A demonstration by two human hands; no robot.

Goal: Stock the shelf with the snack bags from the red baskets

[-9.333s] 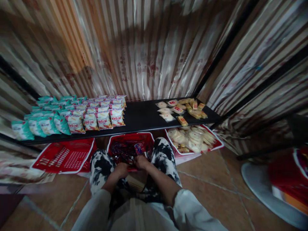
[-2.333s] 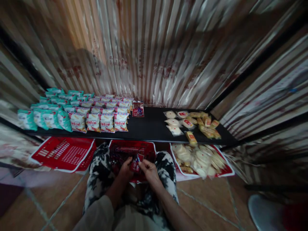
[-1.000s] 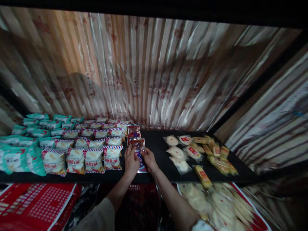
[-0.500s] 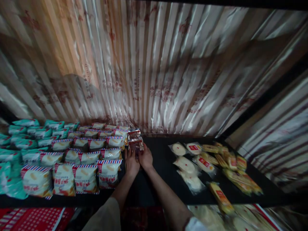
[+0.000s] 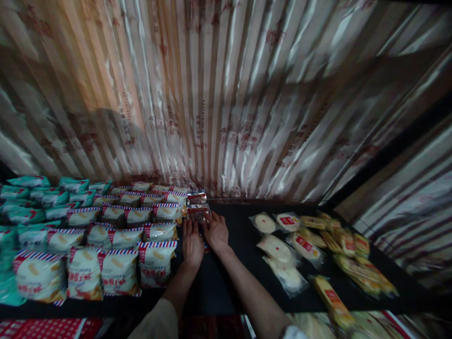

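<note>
In the head view my left hand [image 5: 193, 246] and my right hand [image 5: 216, 231] are side by side at the middle of the black shelf [image 5: 243, 282]. Between their fingers is a shiny dark red-brown foil packet [image 5: 198, 213]. The left fingers point forward along its near left part, and the right fingers press against its right side. Its lower part is hidden by the hands. Another foil packet [image 5: 196, 197] lies just behind it, against the back. Close to the left hand stands a row of white snack bags [image 5: 155, 264] with red-and-blue striped tops.
Green snack bags [image 5: 33, 238] stand in rows at the far left. To the right lie clear-wrapped round pale items [image 5: 275, 248] and yellow packets [image 5: 332, 301]. Crinkled striped foil sheeting [image 5: 226, 94] covers the back. A red basket [image 5: 38, 328] shows below the front edge.
The view has shifted slightly, so the front bags sit lower and further left. Both hands stay at the foil packet; the right fingers are a little more spread.
</note>
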